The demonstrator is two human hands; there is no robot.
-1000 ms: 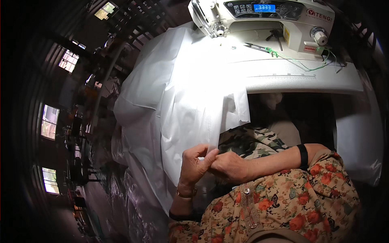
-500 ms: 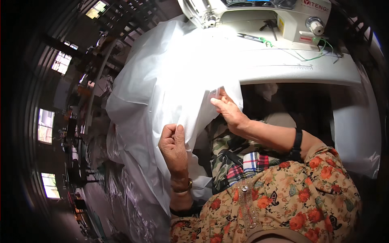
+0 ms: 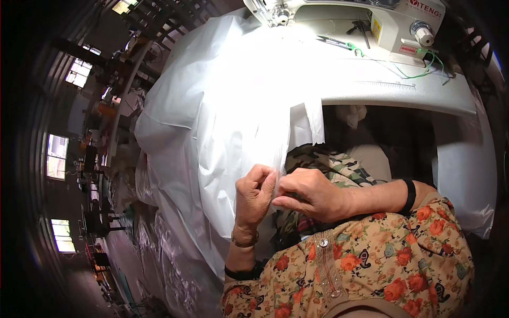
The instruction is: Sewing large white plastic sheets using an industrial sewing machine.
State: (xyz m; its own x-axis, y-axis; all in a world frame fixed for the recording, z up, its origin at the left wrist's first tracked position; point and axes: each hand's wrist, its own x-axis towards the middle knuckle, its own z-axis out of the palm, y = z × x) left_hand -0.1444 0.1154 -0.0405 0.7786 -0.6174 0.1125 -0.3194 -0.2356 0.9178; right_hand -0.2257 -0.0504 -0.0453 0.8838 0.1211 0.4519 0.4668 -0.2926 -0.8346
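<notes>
A big sheet of thin white fabric [image 3: 175, 122] drapes over the machine bed and hangs down at the left toward my lap. My left hand [image 3: 254, 196] pinches its near edge between thumb and bent fingers. Right beside it, my right hand [image 3: 313, 195] is closed on the same edge, the two hands almost touching. From the hands, the edge runs up toward the bed, where glare washes out its detail. A loose white flap hangs off the bed's front just beyond my hands. Beyond the fabric stands a white sewing machine [image 3: 408, 32], its needle area [image 3: 281, 18] brightly lit.
On the machine bed [image 3: 366, 79] lie dark tweezers [image 3: 333, 41], a tangle of green thread [image 3: 392, 62] and a printed ruler scale. More white material [image 3: 466, 175] hangs at the right. Crumpled clear plastic [image 3: 169, 265] lies at the lower left, with cluttered benches behind.
My right hand has come down and left from the upper part of the fabric to meet my left hand. The left has shifted right, drawing the edge along.
</notes>
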